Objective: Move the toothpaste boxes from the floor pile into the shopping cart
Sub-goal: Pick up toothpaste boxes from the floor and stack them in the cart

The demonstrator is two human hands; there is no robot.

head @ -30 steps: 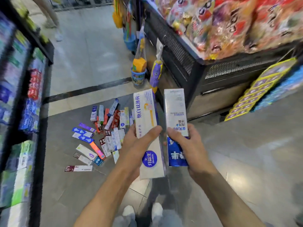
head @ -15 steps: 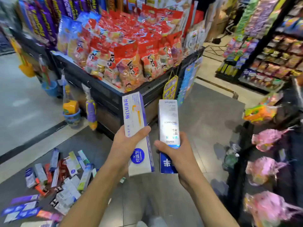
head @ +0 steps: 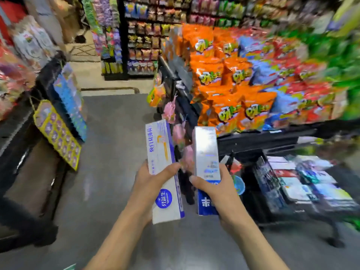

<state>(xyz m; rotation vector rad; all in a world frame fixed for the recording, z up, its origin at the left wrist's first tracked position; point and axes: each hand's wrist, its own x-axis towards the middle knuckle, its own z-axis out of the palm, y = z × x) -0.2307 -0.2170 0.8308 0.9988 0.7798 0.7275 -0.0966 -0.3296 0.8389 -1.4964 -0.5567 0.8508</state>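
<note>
My left hand (head: 151,184) grips a long white toothpaste box (head: 161,152) with a blue round logo, held upright in front of me. Beside it, my right hand (head: 216,189) grips a silver-and-blue toothpaste box (head: 206,151), also upright. The two boxes stand side by side, a small gap apart. The black shopping cart (head: 259,152) is low on the right, just right of my right hand, with several boxes lying inside it. The floor pile is out of view.
An orange and red snack-bag display (head: 243,80) rises behind the cart. A black display stand with a yellow card strip (head: 56,133) juts in on the left. Grey floor (head: 113,137) runs ahead between them toward far shelves (head: 144,36).
My view has swung right: the floor pile left the frame and the cart came into view on the right. Both hands still hold the same boxes in front of me.
</note>
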